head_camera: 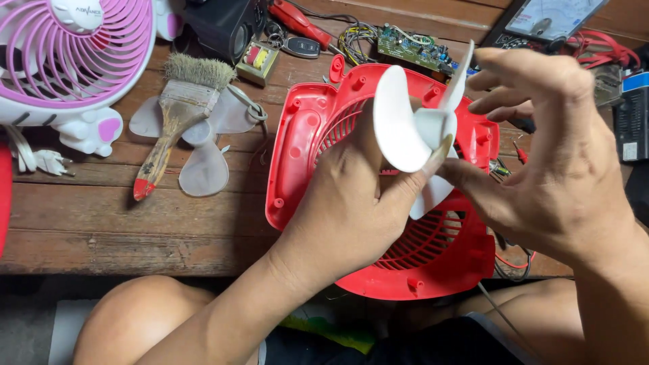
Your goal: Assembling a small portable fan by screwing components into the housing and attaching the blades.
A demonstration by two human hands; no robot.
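Both hands, the left hand and the right hand, are holding a white fan blade above a red fan cover lying on the wooden counter.

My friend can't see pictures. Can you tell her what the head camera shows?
Two hands, the left hand and right hand, hold a white fan blade above a red fan housing on a wooden table. A paintbrush lies to the left.
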